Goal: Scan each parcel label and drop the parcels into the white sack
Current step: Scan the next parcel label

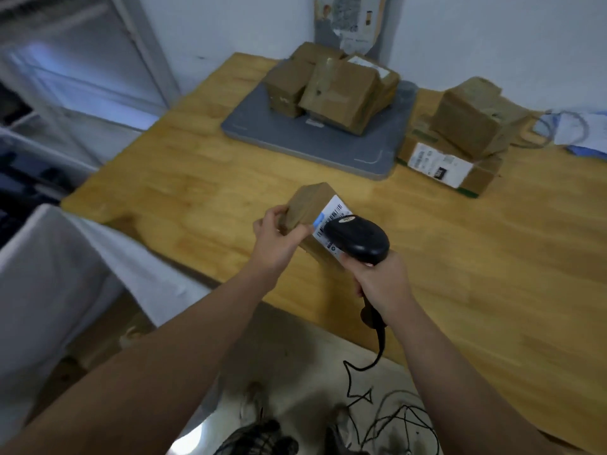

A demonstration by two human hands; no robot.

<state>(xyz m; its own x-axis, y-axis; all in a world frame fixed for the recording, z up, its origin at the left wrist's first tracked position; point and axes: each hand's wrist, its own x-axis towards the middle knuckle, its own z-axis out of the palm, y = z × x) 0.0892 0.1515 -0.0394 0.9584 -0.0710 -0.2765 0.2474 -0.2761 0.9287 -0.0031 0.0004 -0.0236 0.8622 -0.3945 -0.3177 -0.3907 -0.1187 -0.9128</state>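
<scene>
Left hand (274, 239): fingers curled round the parcel (310, 208), holding it over the table (197, 165) near its front edge; label (331, 221) turned toward the scanner
Right hand (381, 280): fingers wrapped round the handle of the scanner (358, 239); head just beside the label
White sack (49, 257): off the table's front left corner
Grey platform (315, 142): near the table's back edge; carries a heap of parcels (331, 87)
Other parcels (466, 133): stacked toward the back right

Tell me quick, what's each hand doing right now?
Left hand: fingers gripping the small brown parcel.
Right hand: fingers wrapped around the black scanner handle.
</scene>
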